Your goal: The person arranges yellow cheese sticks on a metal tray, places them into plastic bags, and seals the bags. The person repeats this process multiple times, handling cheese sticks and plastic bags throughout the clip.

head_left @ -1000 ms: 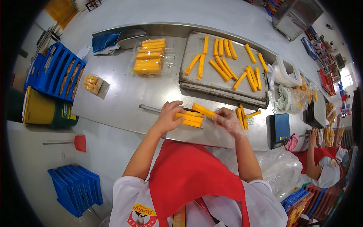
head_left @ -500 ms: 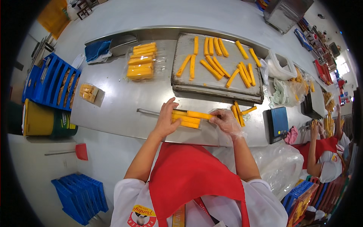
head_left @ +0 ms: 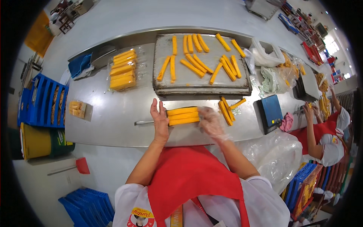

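Observation:
Between my hands, three yellow baked sticks (head_left: 183, 117) lie side by side on a narrow metal holder, whose handle (head_left: 143, 122) sticks out to the left. My bare left hand (head_left: 160, 121) stands against their left ends, fingers stretched up and apart. My right hand (head_left: 211, 123), in a clear plastic glove, is at their right ends; its fingers are blurred. Right of it lie several loose yellow sticks (head_left: 225, 111). Beyond, a worn metal baking tray (head_left: 200, 85) carries many more. Clear-wrapped packs of sticks (head_left: 123, 70) lie at the far left.
The steel table (head_left: 109, 125) has a small wrapped pack (head_left: 78, 109) at left. A dark blue flat device (head_left: 270, 112) and a pink cloth (head_left: 287, 122) lie at right, with a white plastic container (head_left: 266, 55) behind. A co-worker's arm (head_left: 313, 136) reaches in farther right.
The stick my right hand held at an angle now lies in line with the others. My right hand has moved left to the stack's end, and my left fingers have straightened up.

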Demonstrator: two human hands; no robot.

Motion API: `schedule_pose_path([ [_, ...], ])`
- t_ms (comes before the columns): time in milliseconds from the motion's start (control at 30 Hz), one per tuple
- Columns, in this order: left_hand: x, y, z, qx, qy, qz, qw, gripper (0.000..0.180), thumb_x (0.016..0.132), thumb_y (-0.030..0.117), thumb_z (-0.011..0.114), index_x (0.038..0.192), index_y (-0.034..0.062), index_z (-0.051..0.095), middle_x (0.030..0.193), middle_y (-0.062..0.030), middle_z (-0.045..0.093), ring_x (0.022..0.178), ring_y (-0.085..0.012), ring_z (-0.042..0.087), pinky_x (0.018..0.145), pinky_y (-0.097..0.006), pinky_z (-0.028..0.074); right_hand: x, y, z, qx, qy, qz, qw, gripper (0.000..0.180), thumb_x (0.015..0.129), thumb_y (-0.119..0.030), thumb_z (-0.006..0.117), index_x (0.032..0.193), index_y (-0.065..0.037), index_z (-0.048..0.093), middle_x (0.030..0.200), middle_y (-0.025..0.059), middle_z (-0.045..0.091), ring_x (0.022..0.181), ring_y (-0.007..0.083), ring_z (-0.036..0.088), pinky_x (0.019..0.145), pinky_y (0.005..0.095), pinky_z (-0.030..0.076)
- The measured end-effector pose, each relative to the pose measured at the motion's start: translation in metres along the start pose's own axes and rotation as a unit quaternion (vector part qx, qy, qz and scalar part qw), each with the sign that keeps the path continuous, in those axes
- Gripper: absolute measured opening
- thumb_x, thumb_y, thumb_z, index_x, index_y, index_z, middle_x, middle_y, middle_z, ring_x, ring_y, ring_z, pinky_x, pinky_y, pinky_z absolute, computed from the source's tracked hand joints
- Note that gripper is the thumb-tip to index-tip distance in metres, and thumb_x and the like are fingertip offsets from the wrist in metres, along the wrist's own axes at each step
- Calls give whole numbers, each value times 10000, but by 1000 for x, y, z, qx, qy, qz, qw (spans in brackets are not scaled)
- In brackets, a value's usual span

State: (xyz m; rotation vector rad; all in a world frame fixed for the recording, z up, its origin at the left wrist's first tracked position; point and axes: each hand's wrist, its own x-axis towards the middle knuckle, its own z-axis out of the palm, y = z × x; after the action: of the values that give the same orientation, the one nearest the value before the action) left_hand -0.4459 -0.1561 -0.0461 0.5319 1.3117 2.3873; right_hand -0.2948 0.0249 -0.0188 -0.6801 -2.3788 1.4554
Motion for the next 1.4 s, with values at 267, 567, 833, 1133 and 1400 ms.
schedule_pose_path([
  [267, 16, -3, 13, 65, 42, 24, 997, 778, 770, -36, 542, 1497, 112, 310, 1594, -35, 255, 1490, -317, 269, 1171, -408, 279, 25, 0, -29, -60, 57, -56, 995, 284, 877, -126, 575, 1116, -28, 694, 1109, 194, 666, 976, 372, 654, 880, 433, 525],
  [567, 15, 80, -62, 684, -24, 129, 718, 126, 923, 133, 675, 861, 24, 695, 1308, -122, 608, 1317, -350, 477, 1056, -434, 392, 54, 63, -226, -324, 343, 126, 873, 202, 813, -163, 611, 863, -39, 763, 879, 209, 717, 852, 377, 696, 835, 443, 547],
  [833, -29, 98, -89, 668, 168, 54, 723, 166, 920, 144, 696, 1038, 32, 666, 1380, -139, 539, 1272, -320, 500, 1025, -422, 416, 26, 19, -164, -240, 40, 335, 910, 239, 778, -256, 699, 874, -47, 763, 938, 202, 725, 929, 356, 697, 876, 441, 547],
  [1133, 27, 115, -71, 611, 82, 114, 779, 230, 915, 86, 678, 1127, 7, 634, 1418, -150, 499, 1298, -303, 486, 1056, -410, 416, -3, 112, -163, -274, 244, 225, 903, 181, 749, -173, 764, 828, -18, 713, 765, 164, 708, 695, 282, 672, 650, 402, 528],
  [1400, 85, 113, -39, 588, -25, 186, 786, 211, 910, 60, 676, 1110, 4, 642, 1436, -163, 490, 1329, -314, 469, 1098, -411, 390, -40, 92, -184, -15, 421, 252, 871, 202, 815, -201, 757, 802, -1, 730, 732, 119, 713, 696, 236, 692, 683, 382, 542],
])
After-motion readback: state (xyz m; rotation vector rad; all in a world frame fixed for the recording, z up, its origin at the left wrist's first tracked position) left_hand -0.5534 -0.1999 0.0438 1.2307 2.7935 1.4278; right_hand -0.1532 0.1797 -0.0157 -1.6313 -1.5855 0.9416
